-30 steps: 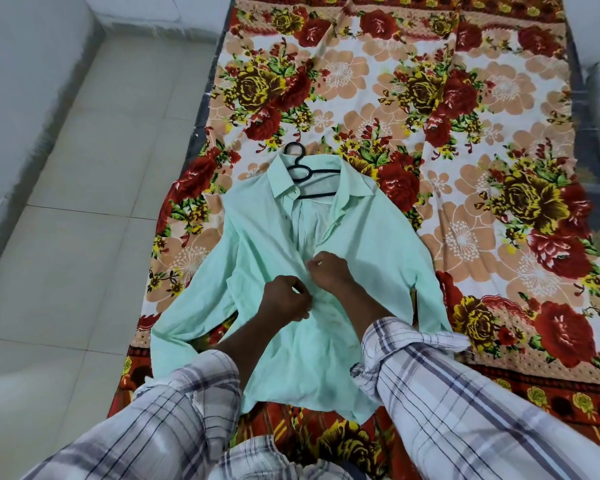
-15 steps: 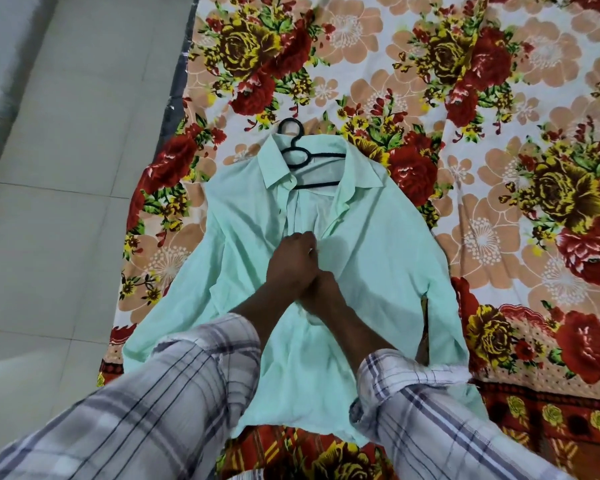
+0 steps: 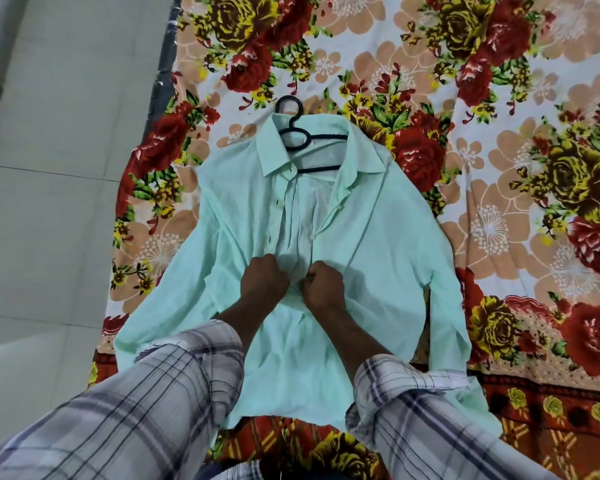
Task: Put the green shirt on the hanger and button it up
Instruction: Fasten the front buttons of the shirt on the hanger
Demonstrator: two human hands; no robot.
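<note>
A pale green shirt (image 3: pixel 378 244) lies face up on the flowered bedsheet, sleeves spread out to both sides. A black hanger (image 3: pixel 305 138) sits inside its collar, hook poking out above the neck. The front stands open from the collar down to my hands. My left hand (image 3: pixel 262 284) pinches the left placket edge at mid-chest. My right hand (image 3: pixel 323 285) grips the right placket edge beside it, a small gap between the two fists. Small buttons show along the left placket above my hands.
The flowered bedsheet (image 3: pixel 499 98) covers the bed to the right and beyond the shirt. Pale floor tiles (image 3: pixel 56 168) lie to the left past the bed's dark edge. My plaid sleeves fill the bottom of the view.
My hands moved up the shirt front from a lower spot. They were pressed together half a second ago and now sit slightly apart. The view has come closer.
</note>
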